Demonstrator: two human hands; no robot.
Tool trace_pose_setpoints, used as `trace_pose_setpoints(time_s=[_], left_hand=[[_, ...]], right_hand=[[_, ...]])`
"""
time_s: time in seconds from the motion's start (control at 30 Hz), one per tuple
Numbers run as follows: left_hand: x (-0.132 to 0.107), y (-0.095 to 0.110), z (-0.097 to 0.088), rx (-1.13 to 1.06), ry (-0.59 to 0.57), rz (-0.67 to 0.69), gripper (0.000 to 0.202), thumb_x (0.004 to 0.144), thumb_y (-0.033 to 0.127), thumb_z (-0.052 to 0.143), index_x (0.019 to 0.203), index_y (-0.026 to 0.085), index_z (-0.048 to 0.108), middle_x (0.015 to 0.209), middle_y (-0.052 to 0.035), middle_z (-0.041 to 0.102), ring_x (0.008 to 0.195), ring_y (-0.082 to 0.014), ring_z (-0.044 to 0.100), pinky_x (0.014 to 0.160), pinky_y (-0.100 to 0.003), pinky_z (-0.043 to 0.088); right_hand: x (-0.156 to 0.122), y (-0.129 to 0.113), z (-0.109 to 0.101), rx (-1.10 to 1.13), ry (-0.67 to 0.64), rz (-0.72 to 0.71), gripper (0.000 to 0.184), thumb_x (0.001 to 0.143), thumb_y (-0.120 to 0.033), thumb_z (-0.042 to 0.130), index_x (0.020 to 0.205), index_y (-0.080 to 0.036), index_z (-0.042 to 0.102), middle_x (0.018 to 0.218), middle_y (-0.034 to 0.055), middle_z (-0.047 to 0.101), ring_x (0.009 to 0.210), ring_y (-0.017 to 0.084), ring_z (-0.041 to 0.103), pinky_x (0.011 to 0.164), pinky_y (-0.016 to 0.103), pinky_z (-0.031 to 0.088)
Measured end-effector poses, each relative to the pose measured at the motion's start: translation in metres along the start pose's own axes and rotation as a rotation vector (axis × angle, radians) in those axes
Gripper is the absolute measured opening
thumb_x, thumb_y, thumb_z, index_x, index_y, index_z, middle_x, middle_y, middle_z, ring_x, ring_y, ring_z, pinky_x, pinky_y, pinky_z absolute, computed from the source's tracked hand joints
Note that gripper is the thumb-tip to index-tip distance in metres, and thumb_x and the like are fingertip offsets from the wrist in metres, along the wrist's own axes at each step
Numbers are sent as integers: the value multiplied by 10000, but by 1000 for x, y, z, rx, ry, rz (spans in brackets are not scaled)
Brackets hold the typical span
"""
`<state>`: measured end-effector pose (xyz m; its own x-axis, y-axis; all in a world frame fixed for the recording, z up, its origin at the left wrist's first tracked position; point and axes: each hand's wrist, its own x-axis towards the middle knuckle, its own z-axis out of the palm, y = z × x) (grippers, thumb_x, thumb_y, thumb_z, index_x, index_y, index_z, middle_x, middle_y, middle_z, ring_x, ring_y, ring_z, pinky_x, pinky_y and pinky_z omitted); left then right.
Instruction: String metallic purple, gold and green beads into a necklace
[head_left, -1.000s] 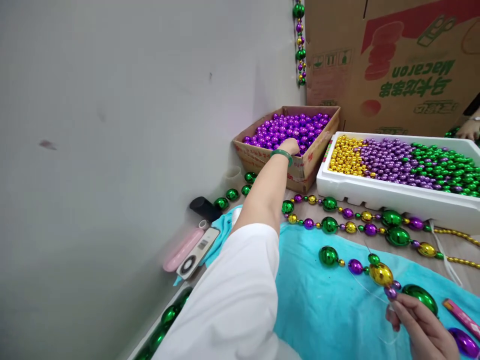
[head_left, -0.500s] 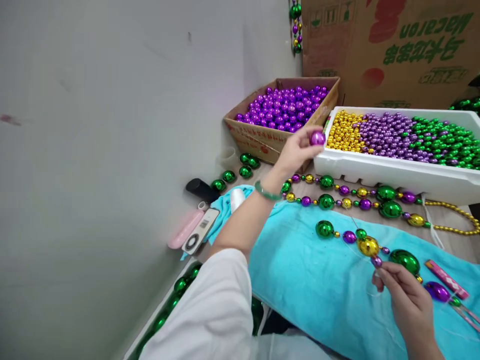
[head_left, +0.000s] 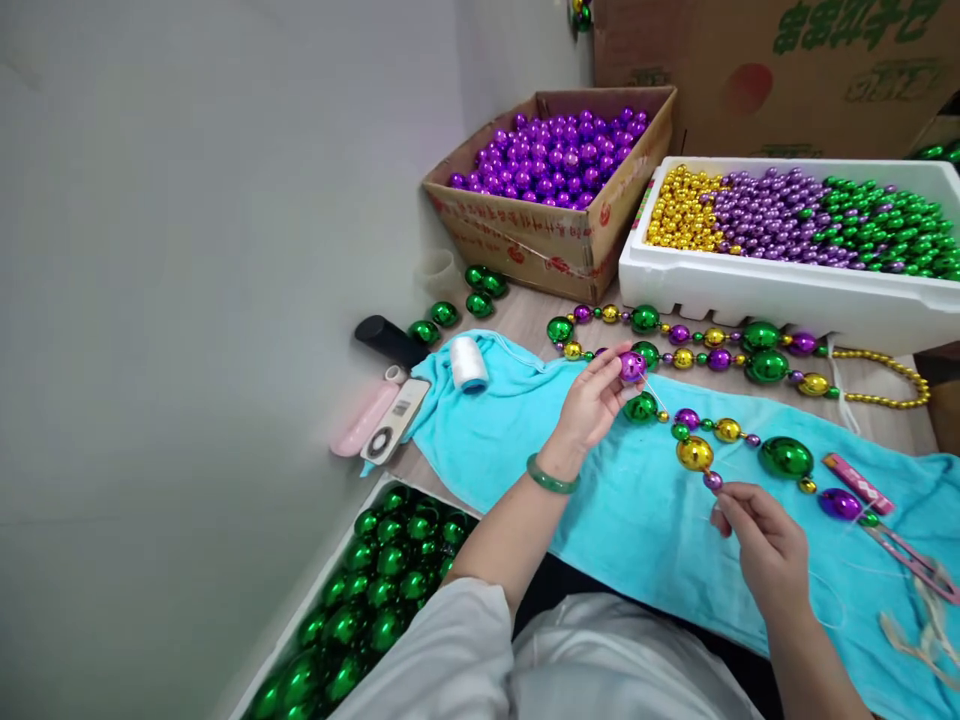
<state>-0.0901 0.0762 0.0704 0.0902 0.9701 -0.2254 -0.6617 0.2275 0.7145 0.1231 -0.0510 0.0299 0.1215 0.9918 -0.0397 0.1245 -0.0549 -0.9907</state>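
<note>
My left hand, with a green bangle on the wrist, pinches a purple bead over the turquoise towel. My right hand is closed on the thin thread just below a small purple bead at the end of a bead strand of green, gold and purple beads lying on the towel. A finished strand lies beyond it on the table.
A cardboard box of purple beads stands at the back, beside a white foam tray of gold, purple and green beads. A tray of big green beads sits low left. A thread spool, a phone and pink scissors lie about.
My left hand took a purple bead from the cardboard box and brought it back down to the strand over the towel. The right hand kept its hold on the thread.
</note>
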Motion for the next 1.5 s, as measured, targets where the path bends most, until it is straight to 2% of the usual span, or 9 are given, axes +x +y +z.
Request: trace_pose_setpoints(time_s=[0.37, 0.57, 0.67, 0.8, 1.07, 1.23, 1.37, 1.43, 1.5], left_hand=[[-7, 0, 4, 65, -8, 53, 313, 746, 235, 710, 1057, 200, 704, 1030, -49, 716, 921, -149, 667, 867, -305, 511], [-8, 4, 3, 117, -53, 137, 278, 703, 208, 732, 981, 209, 737, 1061, -42, 709, 980, -143, 632, 891, -272, 467], [-8, 7, 0, 189, -104, 175, 452, 670, 172, 754, 1113, 239, 695, 1087, -33, 685, 970, -133, 608, 893, -261, 450], [-12, 7, -2, 272, -179, 110, 716, 636, 158, 783, 1304, 290, 561, 1160, -35, 626, 930, -126, 593, 836, -253, 452], [-22, -7, 9, 283, -193, 46, 862, 606, 156, 822, 1376, 309, 466, 1044, -8, 612, 929, -121, 589, 898, -276, 441], [-22, -13, 10, 269, -213, 19, 770, 611, 145, 829, 1302, 293, 523, 1057, -11, 623, 956, -128, 594, 894, -277, 446], [-19, -16, 11, 284, -195, 18, 445, 590, 187, 851, 996, 204, 668, 990, -26, 665, 925, -138, 608, 867, -274, 456], [-18, -17, 11, 289, -176, 10, 252, 650, 273, 822, 842, 180, 689, 938, -34, 685, 849, -132, 614, 797, -268, 466], [-18, -18, 12, 350, -156, 23, 170, 717, 324, 770, 759, 173, 705, 915, -42, 700, 805, -127, 614, 744, -261, 464]], right_hand=[[-2, -8, -2, 32, 32, 13, 174, 846, -349, 641, 820, -178, 665, 573, 1, 570, 534, 124, 514, 487, 244, 439], [-4, -1, -12, -25, -3, 37, 198, 849, -370, 634, 826, -177, 668, 561, -8, 544, 511, 115, 483, 467, 240, 407], [-3, 3, -18, -94, -40, 43, 206, 860, -377, 621, 841, -179, 674, 574, -10, 542, 525, 117, 492, 495, 246, 415], [1, 5, -21, -156, -73, 23, 210, 872, -381, 606, 845, -183, 672, 588, -12, 539, 538, 117, 495, 520, 252, 415], [4, 8, -11, -110, -83, 9, 208, 891, -375, 590, 880, -178, 657, 609, -5, 565, 560, 124, 522, 531, 253, 432], [7, 5, -6, -39, -36, 46, 210, 869, -372, 623, 956, -181, 631, 625, -2, 609, 563, 127, 551, 544, 256, 463], [12, -1, -5, 138, -106, 94, 319, 866, -362, 632, 1130, -196, 564, 670, 3, 655, 617, 146, 597, 585, 277, 502], [15, -2, -8, 186, -130, 108, 307, 862, -366, 633, 1109, -195, 570, 694, 11, 673, 632, 146, 610, 606, 285, 512], [18, 1, -13, 173, -136, 129, 298, 855, -383, 632, 1075, -186, 588, 718, 24, 686, 633, 147, 615, 617, 292, 517]])
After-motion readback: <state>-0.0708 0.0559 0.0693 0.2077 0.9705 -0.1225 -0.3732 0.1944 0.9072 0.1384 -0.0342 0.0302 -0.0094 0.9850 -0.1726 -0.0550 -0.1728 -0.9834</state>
